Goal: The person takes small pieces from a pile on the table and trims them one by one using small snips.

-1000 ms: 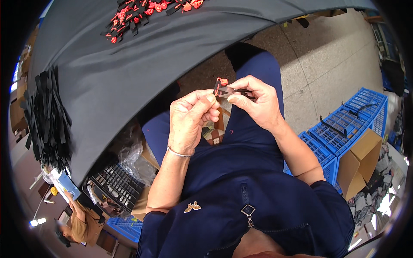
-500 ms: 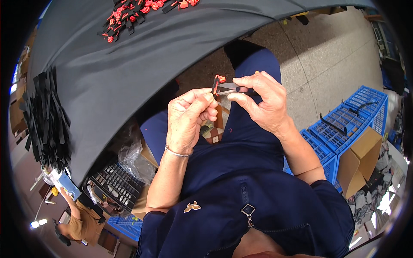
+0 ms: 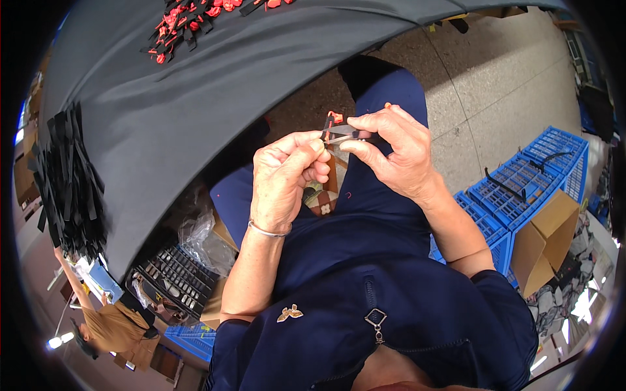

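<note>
Above my lap, my left hand point(image 3: 282, 171) pinches the lower end of a short black fabric strip with a red thread and a small red piece point(image 3: 335, 118) at its top. My right hand point(image 3: 403, 155) is closed on thread snips point(image 3: 344, 132), thumb below and fingers above. The blades point left and lie against the strip, a little apart from each other. My left fingertips partly hide the strip's lower end. On the dark table cloth, a pile of similar black strips with red pieces point(image 3: 175, 31) lies at the far left.
A bundle of plain black strips point(image 3: 70, 186) hangs over the table's left edge. Blue plastic crates point(image 3: 499, 202) and an open cardboard box point(image 3: 546, 238) stand at my right. Clear plastic wrap point(image 3: 203, 241) and a black tray point(image 3: 179, 279) are at lower left. Another person point(image 3: 114, 326) works beyond.
My right hand and the snips have shifted slightly left, the blades further across the strip. At lower left, the other person's arm has reached up toward the hanging black strips.
</note>
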### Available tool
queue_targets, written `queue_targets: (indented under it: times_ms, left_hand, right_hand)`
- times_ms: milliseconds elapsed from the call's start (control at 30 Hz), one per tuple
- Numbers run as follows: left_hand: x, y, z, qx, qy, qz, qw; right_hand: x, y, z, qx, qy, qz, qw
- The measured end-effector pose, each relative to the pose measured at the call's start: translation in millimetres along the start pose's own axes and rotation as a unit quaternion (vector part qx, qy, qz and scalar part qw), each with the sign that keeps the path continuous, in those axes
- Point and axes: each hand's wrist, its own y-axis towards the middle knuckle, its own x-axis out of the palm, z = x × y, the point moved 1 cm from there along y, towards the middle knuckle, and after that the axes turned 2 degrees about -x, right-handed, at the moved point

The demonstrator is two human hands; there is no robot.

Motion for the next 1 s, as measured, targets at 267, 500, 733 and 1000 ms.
queue_targets:
  times_ms: [267, 500, 733, 1000]
  left_hand:
    - [-15.1, 17.2, -17.1, 0.027, 0.092, 0.094, 0.991]
    - [-20.5, 6.3, -24.9, 0.005, -0.078, 0.024, 0.997]
    - [1.2, -10.0, -2.6, 0.058, 0.062, 0.038, 0.996]
    - [7.7, -25.3, -8.7, 0.393, 0.493, 0.101, 0.77]
  right_hand:
    - [-5.7, -8.5, -7.8, 0.257, 0.518, -0.045, 0.814]
    - [-10.9, 2.1, -11.8, 0.296, 0.297, -0.012, 0.908]
    - [-3.3, 0.8, -21.0, 0.324, 0.234, -0.048, 0.915]
    - [30.6, 5.6, -18.5, 0.339, 0.366, -0.048, 0.865]
